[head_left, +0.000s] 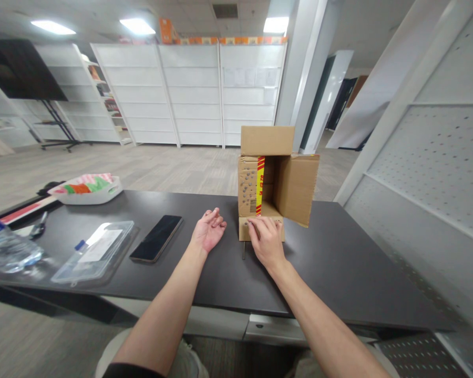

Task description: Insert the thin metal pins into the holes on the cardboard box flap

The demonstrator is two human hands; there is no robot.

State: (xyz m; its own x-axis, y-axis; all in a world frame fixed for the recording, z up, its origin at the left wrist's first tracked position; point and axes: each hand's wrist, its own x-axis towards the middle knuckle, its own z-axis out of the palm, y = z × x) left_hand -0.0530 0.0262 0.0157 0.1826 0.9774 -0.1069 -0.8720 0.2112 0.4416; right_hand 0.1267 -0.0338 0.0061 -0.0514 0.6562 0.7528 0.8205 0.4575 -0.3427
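Observation:
An open cardboard box [249, 186] stands on the dark table, its opening facing me. Its left flap carries several small round grey heads, beside yellow and red tape [260, 184]. My right hand [267, 239] is at the lower flap [243, 229], fingers bent together over its upper edge; whatever its fingertips pinch is hidden. Below that flap a thin metal shank [243, 251] points down. Left of the box, my left hand [209, 229] is turned palm up, fingers curled in. Anything small inside those fingers cannot be made out.
Left of my hands lie a black phone [156, 239] and a clear plastic case [96, 252] with a paper label. A water bottle [8, 247] lies at the far left, with a white basket [89, 195] behind. The box's right flap [297, 189] swings outward.

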